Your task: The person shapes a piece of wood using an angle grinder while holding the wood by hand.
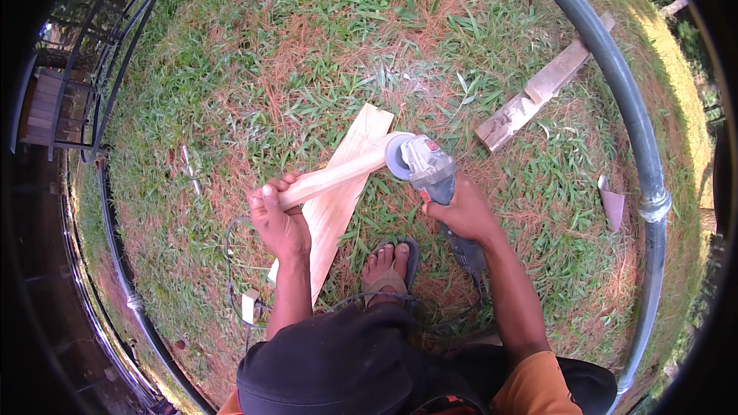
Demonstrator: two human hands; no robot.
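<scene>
My left hand (278,217) is closed around the near end of a pale strip of wood (330,177), which slants up to the right. In my right hand (465,211) is an angle grinder (432,165), gripped by its dark body. Its round grey disc (398,157) is at the strip's far end; whether it spins cannot be made out. Beneath the strip a wider pale board (338,223) lies on the grass, partly hidden by my left hand and forearm.
A rough, weathered plank (538,92) lies at the right, by a curved grey pipe (626,96). A purplish scrap (612,204) rests near that pipe. My sandalled foot (388,265) is below the work, near a cable (346,303) and a small wood block (250,306). A metal frame (100,100) stands far left.
</scene>
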